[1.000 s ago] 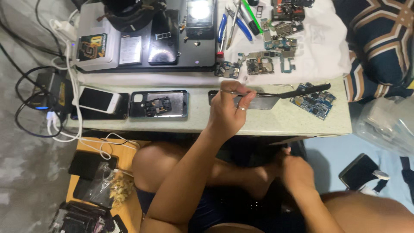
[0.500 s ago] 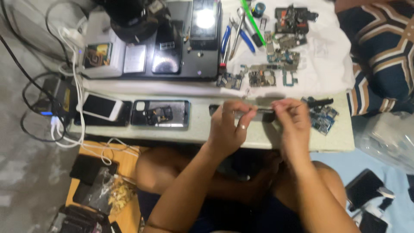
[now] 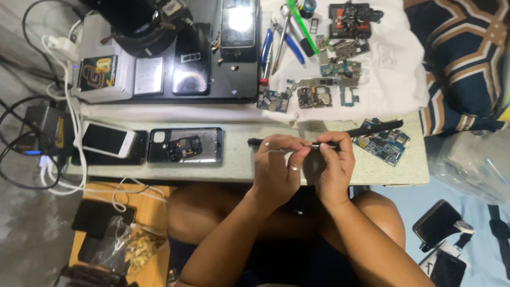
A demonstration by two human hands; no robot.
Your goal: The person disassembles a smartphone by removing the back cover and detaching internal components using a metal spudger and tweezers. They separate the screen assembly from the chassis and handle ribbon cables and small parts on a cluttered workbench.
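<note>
Tweezers [image 3: 276, 150] (perhaps) now between both hands

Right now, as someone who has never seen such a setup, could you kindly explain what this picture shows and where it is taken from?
The view comes from a camera worn on a seated person's head, looking down at a low table. The left hand and right hand meet over its front edge, together pinching a thin dark tool; what kind is unclear. To the left lie an opened phone with its back removed and a white phone. Farther back, circuit boards rest on a white cloth, beside blue-handled pliers.
</note>
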